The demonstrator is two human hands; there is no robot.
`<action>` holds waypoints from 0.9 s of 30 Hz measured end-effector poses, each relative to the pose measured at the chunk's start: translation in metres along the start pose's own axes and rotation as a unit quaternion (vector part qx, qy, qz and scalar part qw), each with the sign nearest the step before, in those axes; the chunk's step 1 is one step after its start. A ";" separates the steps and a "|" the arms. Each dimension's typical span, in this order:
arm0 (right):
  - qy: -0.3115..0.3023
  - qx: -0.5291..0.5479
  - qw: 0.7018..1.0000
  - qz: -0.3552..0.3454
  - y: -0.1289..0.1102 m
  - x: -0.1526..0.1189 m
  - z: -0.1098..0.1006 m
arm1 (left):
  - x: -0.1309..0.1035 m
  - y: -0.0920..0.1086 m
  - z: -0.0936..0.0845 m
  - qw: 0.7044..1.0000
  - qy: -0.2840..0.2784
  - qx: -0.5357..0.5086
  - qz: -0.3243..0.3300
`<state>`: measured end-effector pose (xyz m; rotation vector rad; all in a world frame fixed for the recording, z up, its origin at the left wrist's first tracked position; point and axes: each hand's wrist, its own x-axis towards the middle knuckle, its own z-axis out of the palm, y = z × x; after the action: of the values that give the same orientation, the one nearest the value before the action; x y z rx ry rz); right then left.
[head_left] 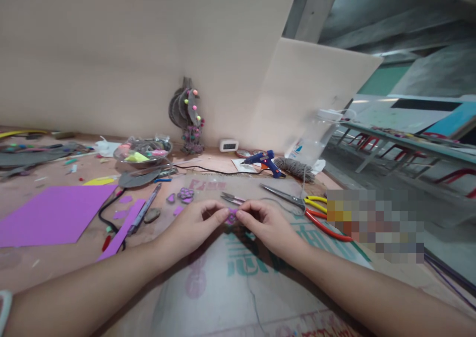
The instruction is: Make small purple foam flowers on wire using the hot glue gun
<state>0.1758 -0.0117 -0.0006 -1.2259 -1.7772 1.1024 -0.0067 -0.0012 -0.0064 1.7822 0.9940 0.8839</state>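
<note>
l hand & r hand nearly closed, fingertips pinching purple pc btwn them. scissors nr r hand.

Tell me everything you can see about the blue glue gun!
The glue gun is dark blue, with a smooth body that looks like plastic, an orange trigger and a thick handle. It lies at the back of the table, its thin nozzle pointing left and its handle slanting down to the right. The front end is over a white card. Grey yarn sits right beside the handle. No hand touches it. I can't tell if it's switched on.
</note>
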 end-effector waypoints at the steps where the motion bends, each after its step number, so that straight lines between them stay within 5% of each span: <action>1: 0.000 -0.003 1.000 -0.002 0.000 0.000 0.000 | 0.000 0.000 0.000 1.000 0.000 0.003 -0.001; 8: -0.003 -0.036 0.999 -0.022 0.002 0.000 0.000 | 0.000 0.001 0.001 0.999 0.018 0.009 -0.037; 14: 0.126 -0.135 0.980 -0.075 -0.002 -0.007 -0.009 | 0.001 0.002 0.002 0.994 0.061 -0.050 -0.075; 20: -0.024 -0.206 0.975 -0.077 -0.008 -0.011 -0.003 | 0.004 -0.002 0.000 0.993 0.074 -0.061 -0.065; 27: 0.033 -0.150 0.986 -0.072 -0.002 -0.008 0.000 | 0.002 0.003 0.001 0.995 0.034 -0.050 -0.078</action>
<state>0.1779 -0.0195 0.0007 -1.2668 -1.9962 0.7215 -0.0045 -0.0007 -0.0037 1.5770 1.0962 0.8856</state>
